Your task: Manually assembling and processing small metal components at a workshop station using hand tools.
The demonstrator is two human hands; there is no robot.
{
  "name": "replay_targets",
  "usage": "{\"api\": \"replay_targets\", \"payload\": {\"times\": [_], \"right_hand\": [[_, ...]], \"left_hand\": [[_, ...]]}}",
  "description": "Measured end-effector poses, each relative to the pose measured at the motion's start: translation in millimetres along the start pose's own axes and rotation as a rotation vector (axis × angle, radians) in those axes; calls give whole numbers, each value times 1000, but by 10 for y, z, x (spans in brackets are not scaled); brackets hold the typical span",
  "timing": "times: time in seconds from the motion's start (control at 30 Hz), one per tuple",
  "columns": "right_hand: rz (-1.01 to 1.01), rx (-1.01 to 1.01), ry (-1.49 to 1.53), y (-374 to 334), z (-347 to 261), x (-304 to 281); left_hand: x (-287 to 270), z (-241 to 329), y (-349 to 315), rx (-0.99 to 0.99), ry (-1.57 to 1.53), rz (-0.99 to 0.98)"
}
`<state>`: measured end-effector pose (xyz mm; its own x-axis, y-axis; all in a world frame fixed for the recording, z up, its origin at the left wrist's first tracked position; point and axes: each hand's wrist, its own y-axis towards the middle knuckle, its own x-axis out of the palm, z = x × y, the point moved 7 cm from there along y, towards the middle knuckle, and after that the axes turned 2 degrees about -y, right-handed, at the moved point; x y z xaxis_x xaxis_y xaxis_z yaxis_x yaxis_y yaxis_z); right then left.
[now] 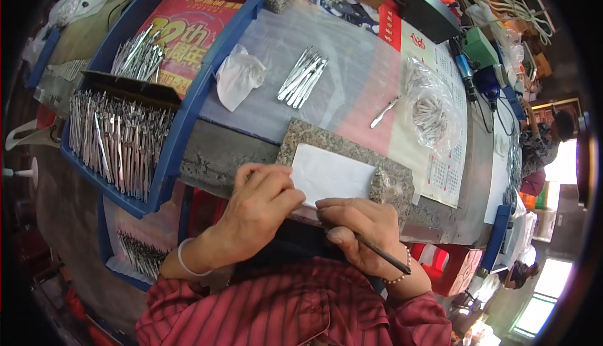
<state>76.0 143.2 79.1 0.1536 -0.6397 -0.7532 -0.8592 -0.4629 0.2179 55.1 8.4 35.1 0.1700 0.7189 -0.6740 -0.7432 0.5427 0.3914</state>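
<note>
A white sheet of paper [333, 171] lies on a speckled stone slab [301, 134] at the table's near edge. At the paper's left corner, my left hand [259, 211] is closed with its fingers curled; whatever they grip is hidden. My right hand [358, 227] is closed around a thin dark rod [386, 255], which slants down past my wrist. Its fingertips rest at the paper's near edge, and the rod's front end is out of sight. Beyond the slab lie a bunch of slim metal handles [304, 78] and a single metal handle [384, 112].
At left stands a blue bin [164, 186], packed with upright metal handles [116, 139]. A lower blue bin [107, 236] holds more metal pieces. Crumpled white paper [240, 77] lies beside the upper bin. Right of the slab is a clear plastic bag [433, 110] of metal pieces.
</note>
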Motion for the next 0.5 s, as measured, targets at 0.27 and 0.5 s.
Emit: {"api": "replay_targets", "payload": {"times": [0.27,0.5], "right_hand": [[70,16,88,65,-66,-144],[76,-73,28,301,-98,183]], "left_hand": [[-124,-132,-72,-47,-49,84],[-122,-135,-59,-34,-46,84]]}}
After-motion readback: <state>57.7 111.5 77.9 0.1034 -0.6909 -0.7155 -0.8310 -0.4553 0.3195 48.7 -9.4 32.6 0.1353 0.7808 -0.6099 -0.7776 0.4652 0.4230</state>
